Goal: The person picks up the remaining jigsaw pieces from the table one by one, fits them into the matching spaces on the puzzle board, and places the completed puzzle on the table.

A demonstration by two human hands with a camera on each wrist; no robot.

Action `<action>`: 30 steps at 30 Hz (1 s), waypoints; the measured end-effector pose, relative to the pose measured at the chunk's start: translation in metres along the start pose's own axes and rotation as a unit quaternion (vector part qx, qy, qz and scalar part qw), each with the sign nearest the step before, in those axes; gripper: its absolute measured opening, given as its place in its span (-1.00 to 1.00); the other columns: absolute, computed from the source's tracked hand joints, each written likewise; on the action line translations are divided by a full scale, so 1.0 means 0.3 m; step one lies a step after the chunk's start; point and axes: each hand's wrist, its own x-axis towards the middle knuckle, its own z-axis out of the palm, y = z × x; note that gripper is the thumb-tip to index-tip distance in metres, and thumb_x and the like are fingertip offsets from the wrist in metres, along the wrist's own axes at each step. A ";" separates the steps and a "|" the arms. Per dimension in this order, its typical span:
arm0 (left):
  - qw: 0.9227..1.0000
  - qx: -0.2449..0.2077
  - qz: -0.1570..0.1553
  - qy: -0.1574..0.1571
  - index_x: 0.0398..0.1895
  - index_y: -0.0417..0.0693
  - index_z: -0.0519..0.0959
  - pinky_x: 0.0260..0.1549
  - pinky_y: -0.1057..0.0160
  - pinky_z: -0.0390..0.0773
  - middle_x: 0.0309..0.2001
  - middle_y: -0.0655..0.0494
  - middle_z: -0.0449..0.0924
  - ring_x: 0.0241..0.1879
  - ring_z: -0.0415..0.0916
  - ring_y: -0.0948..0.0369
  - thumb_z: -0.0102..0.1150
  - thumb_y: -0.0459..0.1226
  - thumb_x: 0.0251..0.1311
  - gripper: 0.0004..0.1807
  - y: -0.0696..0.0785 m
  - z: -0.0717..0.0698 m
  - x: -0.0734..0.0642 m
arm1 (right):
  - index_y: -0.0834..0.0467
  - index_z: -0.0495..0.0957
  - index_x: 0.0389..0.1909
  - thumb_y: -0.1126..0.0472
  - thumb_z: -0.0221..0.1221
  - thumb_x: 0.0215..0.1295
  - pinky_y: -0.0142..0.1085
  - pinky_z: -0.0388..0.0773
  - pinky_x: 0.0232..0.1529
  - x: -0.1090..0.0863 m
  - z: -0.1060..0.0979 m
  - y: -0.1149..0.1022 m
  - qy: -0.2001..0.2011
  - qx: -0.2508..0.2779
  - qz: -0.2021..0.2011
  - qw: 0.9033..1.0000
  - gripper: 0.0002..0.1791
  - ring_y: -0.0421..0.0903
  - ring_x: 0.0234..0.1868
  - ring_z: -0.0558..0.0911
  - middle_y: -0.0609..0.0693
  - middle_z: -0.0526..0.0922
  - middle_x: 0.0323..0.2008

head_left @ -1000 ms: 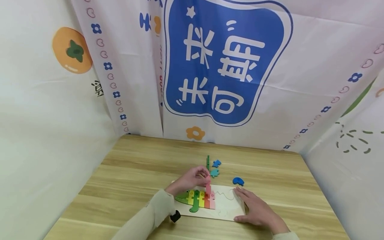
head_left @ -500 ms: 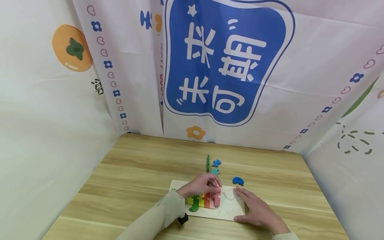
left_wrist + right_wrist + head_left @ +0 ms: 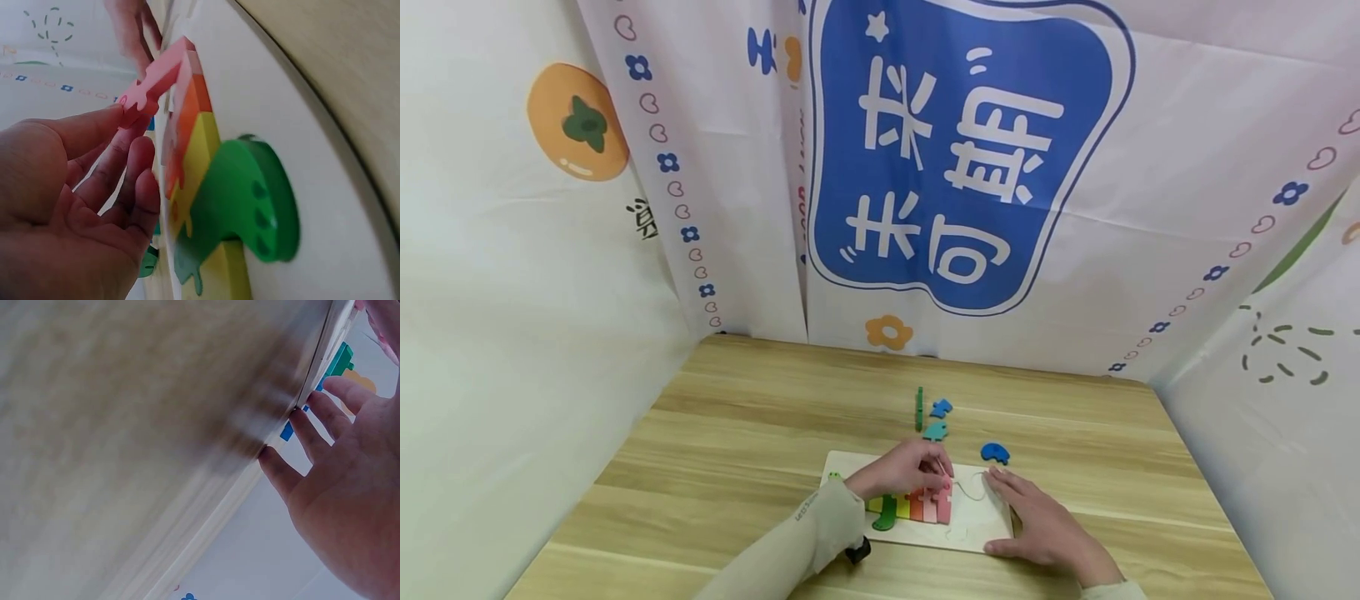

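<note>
My left hand (image 3: 906,469) pinches a pink wooden puzzle piece (image 3: 147,84) between thumb and fingers. The piece (image 3: 945,502) lies along the right side of the coloured row on the pale puzzle board (image 3: 981,525), its near end low against a lighter pink strip. Yellow (image 3: 209,140) and orange (image 3: 201,94) strips and a green leg piece (image 3: 250,194) sit in that row. Part of the crocodile is hidden under my left hand and sleeve. With fingers extended, my right hand (image 3: 1037,521) rests at the board's right end, fingertips at its edge (image 3: 300,403).
Beyond the board lie a teal piece (image 3: 936,431), a small blue piece (image 3: 942,407) and a green piece standing on edge (image 3: 920,408). A rounded blue piece (image 3: 996,452) is by the board's far right corner. Printed cloth (image 3: 760,275) encloses the wooden table (image 3: 737,417).
My left hand has carried the pink piece rightward and down from above the row to its right side, where it now lies lower. My right hand has stayed in place.
</note>
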 end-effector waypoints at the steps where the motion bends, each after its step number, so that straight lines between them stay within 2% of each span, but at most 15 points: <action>1: 1.000 0.007 0.001 -0.002 -0.17 -0.09 0.69 -0.42 0.39 0.64 -0.35 0.15 0.74 -0.41 0.65 0.27 0.31 -0.37 0.36 -0.95 0.000 -0.001 -0.001 | 0.09 0.26 0.59 -0.43 0.43 0.01 0.31 0.34 0.42 0.000 0.000 0.000 0.000 0.000 0.000 1.000 0.19 0.29 0.56 0.26 0.11 0.24 0.60; 8: 0.997 0.080 0.010 0.002 -0.19 0.03 0.69 -0.41 0.46 0.57 -0.39 0.27 0.65 -0.44 0.52 0.39 0.33 -0.32 0.36 -0.95 -0.018 0.004 0.001 | 0.06 0.25 0.59 -0.45 0.42 -0.01 0.30 0.33 0.42 0.000 0.004 0.001 0.002 -0.004 0.007 1.000 0.20 0.28 0.56 0.26 0.09 0.23 0.60; 14: 0.993 0.121 0.013 0.003 -0.18 0.09 0.70 -0.37 0.47 0.54 -0.39 0.33 0.61 -0.43 0.48 0.43 0.33 -0.26 0.37 -0.96 -0.032 0.008 0.007 | 0.05 0.26 0.59 -0.45 0.43 -0.02 0.30 0.33 0.42 -0.002 0.007 0.000 0.005 -0.004 0.012 1.000 0.21 0.27 0.56 0.27 0.07 0.24 0.60; 30: 0.989 0.143 0.020 -0.006 -0.14 0.08 0.70 -0.36 0.47 0.52 -0.40 0.34 0.58 -0.45 0.45 0.44 0.29 -0.25 0.41 -0.95 -0.039 0.004 0.021 | 0.06 0.25 0.59 -0.48 0.41 -0.02 0.30 0.36 0.40 0.000 0.007 0.008 0.011 -0.007 0.001 1.000 0.22 0.28 0.55 0.28 0.08 0.25 0.59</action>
